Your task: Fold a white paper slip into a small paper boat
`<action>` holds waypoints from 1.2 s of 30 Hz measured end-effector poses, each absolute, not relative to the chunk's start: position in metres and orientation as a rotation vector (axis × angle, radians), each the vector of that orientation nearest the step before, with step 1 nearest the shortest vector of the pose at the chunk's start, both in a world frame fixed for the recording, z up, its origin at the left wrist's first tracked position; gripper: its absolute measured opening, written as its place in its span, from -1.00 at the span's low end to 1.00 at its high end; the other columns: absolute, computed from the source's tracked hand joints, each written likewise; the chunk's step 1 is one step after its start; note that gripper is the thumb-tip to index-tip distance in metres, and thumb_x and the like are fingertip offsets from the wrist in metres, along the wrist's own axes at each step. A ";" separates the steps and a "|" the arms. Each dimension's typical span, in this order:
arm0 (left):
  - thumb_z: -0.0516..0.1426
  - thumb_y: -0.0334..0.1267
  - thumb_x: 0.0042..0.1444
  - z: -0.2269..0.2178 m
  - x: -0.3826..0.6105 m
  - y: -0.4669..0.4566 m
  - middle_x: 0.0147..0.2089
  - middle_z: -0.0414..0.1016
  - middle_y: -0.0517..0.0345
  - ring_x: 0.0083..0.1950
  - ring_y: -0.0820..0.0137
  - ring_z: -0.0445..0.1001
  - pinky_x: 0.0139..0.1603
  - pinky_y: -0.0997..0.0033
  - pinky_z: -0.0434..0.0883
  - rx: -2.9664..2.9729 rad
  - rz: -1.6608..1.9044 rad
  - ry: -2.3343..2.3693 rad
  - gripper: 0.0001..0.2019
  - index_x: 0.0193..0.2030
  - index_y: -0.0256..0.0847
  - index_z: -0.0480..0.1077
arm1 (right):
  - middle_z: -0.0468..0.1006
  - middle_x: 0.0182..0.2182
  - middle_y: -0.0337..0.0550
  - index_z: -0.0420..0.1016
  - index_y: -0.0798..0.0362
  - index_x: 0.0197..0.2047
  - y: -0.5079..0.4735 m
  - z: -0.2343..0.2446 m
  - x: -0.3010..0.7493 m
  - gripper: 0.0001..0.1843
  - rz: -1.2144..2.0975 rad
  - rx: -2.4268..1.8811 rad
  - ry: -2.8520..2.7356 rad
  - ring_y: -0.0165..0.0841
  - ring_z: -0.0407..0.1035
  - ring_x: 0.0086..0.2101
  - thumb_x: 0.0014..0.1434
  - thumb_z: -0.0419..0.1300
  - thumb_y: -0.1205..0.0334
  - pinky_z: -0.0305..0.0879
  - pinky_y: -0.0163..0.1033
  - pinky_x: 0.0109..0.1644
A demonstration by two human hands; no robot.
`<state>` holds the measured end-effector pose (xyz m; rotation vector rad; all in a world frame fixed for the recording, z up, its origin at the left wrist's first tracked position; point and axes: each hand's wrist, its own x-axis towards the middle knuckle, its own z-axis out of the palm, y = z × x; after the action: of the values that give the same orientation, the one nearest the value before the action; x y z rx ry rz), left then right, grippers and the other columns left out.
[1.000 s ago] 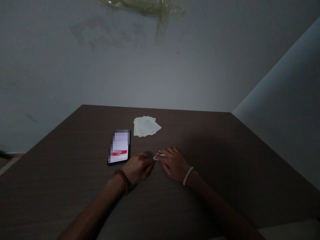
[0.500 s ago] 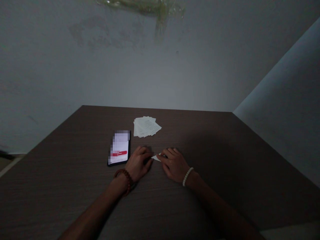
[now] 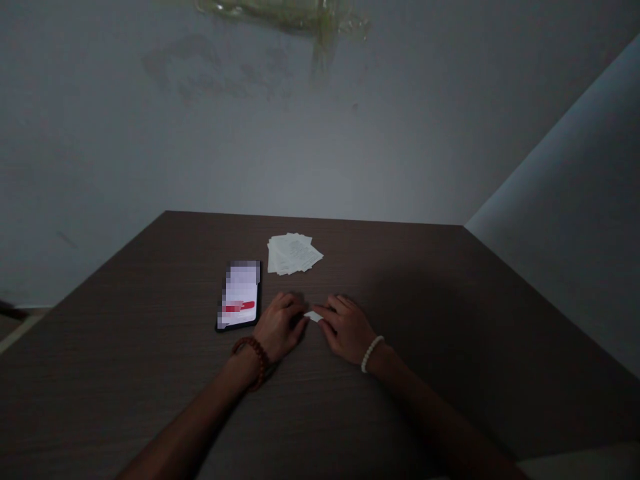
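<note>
A small folded piece of white paper (image 3: pixel 313 316) lies on the dark wooden table (image 3: pixel 450 320), between my two hands. My left hand (image 3: pixel 280 328), with a brown bead bracelet on the wrist, has its fingers curled and its fingertips pressed on the paper's left end. My right hand (image 3: pixel 347 328), with a white bead bracelet, pinches the paper's right end against the table. Most of the paper is hidden under my fingers.
A phone (image 3: pixel 239 295) with a lit screen lies just left of my left hand. A loose stack of white paper sheets (image 3: pixel 293 253) sits beyond my hands. Grey walls close off the table at the back and at the right.
Both hands have shifted slightly and closed in on the small paper, so that less of it shows now. The phone and the paper stack have not moved.
</note>
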<state>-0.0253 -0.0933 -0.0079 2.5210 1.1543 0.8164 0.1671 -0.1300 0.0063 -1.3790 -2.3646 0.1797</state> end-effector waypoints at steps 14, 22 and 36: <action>0.12 -0.41 0.09 -0.010 -0.021 -0.087 -0.29 0.43 0.06 -0.16 0.26 0.36 -0.09 0.24 0.34 2.416 0.835 1.199 -0.89 -0.37 -0.24 0.49 | 0.38 -0.19 -0.09 0.46 0.01 -0.02 -0.131 0.011 0.167 -0.71 0.098 -1.435 -2.316 -0.23 0.19 -0.16 0.18 0.15 0.21 0.10 -0.13 -0.07; 0.11 -0.41 0.11 -0.007 -0.017 -0.090 -0.30 0.41 0.05 -0.18 0.26 0.34 -0.13 0.24 0.34 2.457 0.815 1.204 -0.89 -0.37 -0.25 0.47 | 0.40 -0.25 -0.12 0.50 -0.03 -0.07 -0.128 0.007 0.170 -0.76 0.060 -1.403 -2.331 -0.28 0.20 -0.21 0.19 0.16 0.18 0.06 -0.17 -0.13; 0.04 -0.50 0.12 -0.009 -0.014 -0.086 -0.34 0.39 0.04 -0.24 0.31 0.31 -0.21 0.33 0.34 2.624 0.833 1.032 -0.79 -0.44 -0.27 0.45 | 0.38 -0.34 -0.16 0.54 -0.05 -0.17 -0.128 0.002 0.168 -0.83 0.036 -1.342 -2.325 -0.32 0.21 -0.27 0.19 0.16 0.25 0.06 -0.21 -0.19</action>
<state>-0.0140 -0.0865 -0.0088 2.6236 1.0320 0.8330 0.1676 -0.1283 0.0018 -1.3420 -2.3249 0.0357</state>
